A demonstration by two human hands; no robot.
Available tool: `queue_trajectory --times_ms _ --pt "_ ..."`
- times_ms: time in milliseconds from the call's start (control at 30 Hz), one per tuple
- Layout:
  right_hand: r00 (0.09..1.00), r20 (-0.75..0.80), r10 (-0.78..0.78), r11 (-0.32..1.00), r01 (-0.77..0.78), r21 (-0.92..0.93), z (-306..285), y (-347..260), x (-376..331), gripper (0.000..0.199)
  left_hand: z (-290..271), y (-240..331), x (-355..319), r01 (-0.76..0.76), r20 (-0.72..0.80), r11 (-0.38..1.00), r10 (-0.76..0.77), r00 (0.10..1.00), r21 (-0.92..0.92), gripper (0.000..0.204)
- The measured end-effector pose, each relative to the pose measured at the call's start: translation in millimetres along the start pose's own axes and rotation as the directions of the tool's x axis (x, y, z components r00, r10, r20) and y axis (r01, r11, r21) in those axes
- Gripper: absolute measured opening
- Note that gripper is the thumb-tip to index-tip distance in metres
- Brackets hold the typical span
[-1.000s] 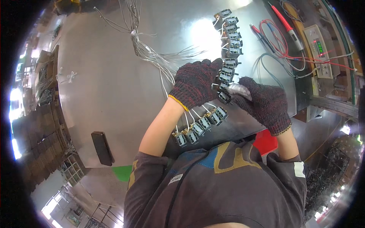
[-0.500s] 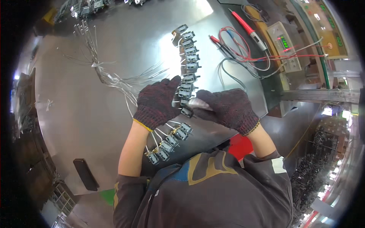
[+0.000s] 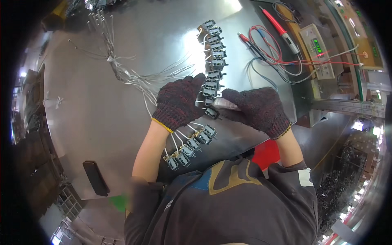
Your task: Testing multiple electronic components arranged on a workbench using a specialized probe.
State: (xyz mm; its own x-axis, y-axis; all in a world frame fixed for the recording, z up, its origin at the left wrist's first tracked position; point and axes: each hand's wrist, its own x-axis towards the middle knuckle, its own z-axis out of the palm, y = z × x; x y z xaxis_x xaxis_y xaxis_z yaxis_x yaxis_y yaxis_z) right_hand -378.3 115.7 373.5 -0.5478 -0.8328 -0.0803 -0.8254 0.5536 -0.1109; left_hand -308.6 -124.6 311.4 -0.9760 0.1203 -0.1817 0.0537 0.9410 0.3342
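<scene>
My gloved left hand (image 3: pixel 181 99) lies over a bundle of pale wires (image 3: pixel 141 81), its fingers curled beside a row of small grey-black electrical parts (image 3: pixel 216 54). What its fingers grip is hidden. My gloved right hand (image 3: pixel 261 109) is closed around a pale, shiny object (image 3: pixel 226 104), whose kind I cannot make out. The end of that object meets the lower part of the row, close to a single dark part (image 3: pixel 211 113). Below my left hand, several more of these parts (image 3: pixel 193 143) fan out on white wires.
Test leads (image 3: pixel 264 45) and a red-handled tool (image 3: pixel 280 28) lie at the back right, near a meter with a green display (image 3: pixel 319 52). A dark phone (image 3: pixel 96 178) rests at the table's front left. More wired parts (image 3: pixel 100 4) are heaped at the far edge.
The whole view has shifted, so table and hands appear farther right and slightly higher. My hands keep nearly the same place against the row of parts. The digits on the meter differ.
</scene>
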Motion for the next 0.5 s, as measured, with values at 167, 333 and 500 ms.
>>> queue_trajectory --times_ms 167,333,500 --pt "1.0 0.0 0.025 0.999 -0.025 0.04 -4 -6 1 0.041 -4 2 2 -0.007 0.023 0.999 0.008 1.0 -0.045 0.09" --pt "0.993 -0.055 0.106 0.988 -0.099 0.115 3 -8 -4 0.042 2 -2 1 -0.039 -0.048 0.996 0.035 0.998 -0.079 0.086" --pt "0.997 -0.062 0.052 0.999 -0.051 0.017 -3 -10 -3 0.044 3 -2 1 -0.027 -0.049 0.998 0.025 0.998 -0.052 0.099"
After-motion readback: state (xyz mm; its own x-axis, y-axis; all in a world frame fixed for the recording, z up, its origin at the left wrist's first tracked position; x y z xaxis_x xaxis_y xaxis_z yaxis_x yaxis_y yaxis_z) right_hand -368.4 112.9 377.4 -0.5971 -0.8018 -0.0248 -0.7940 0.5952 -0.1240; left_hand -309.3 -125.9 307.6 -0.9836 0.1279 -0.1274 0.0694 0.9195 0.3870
